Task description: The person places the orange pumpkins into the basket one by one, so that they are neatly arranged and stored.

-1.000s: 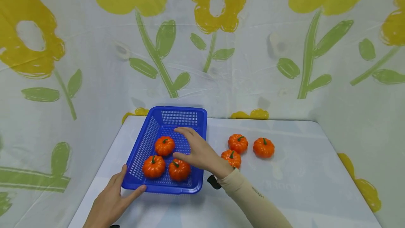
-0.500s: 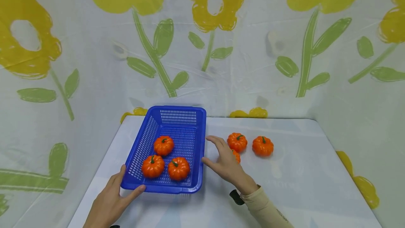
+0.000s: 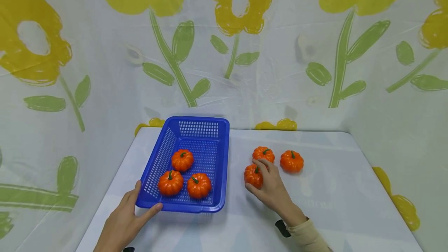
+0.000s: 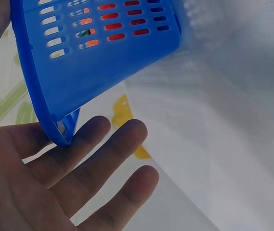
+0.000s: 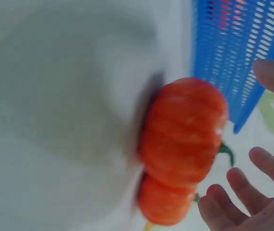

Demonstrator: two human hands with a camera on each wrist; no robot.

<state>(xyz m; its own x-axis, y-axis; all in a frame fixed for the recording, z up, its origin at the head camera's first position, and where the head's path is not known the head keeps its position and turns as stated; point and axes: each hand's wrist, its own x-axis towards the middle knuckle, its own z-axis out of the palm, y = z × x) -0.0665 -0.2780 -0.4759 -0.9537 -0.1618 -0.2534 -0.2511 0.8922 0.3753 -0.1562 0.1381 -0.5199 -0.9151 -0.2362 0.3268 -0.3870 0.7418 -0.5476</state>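
Three small orange pumpkins, one of them nearest the front rim (image 3: pixel 199 186), lie in a blue plastic basket (image 3: pixel 203 208). My left hand (image 3: pixel 120 221) rests on the basket's front left corner, fingers fairly straight. In the left wrist view those fingers (image 4: pixel 103 163) spread by the rim corner. My right hand (image 3: pixel 273 188) reaches over the nearest loose pumpkin (image 3: pixel 252 177), thumb and fingers spread on two sides of it. From the right wrist, a gap shows between the fingertips (image 5: pixel 259 156) and this pumpkin (image 5: pixel 185 132). Two more pumpkins sit just beyond, one behind (image 3: pixel 263 153) and one to the right (image 3: pixel 291 161).
The white table (image 3: pixel 332 189) extends right of the loose pumpkins and in front of the basket. A flowered cloth (image 3: pixel 273 88) hangs behind the table and along both sides. The basket's right wall (image 3: pixel 223 174) stands just left of the nearest loose pumpkin.
My right hand has moved from above the basket, out over its right rim, to the nearest loose pumpkin. The left hand stays at the basket's corner.
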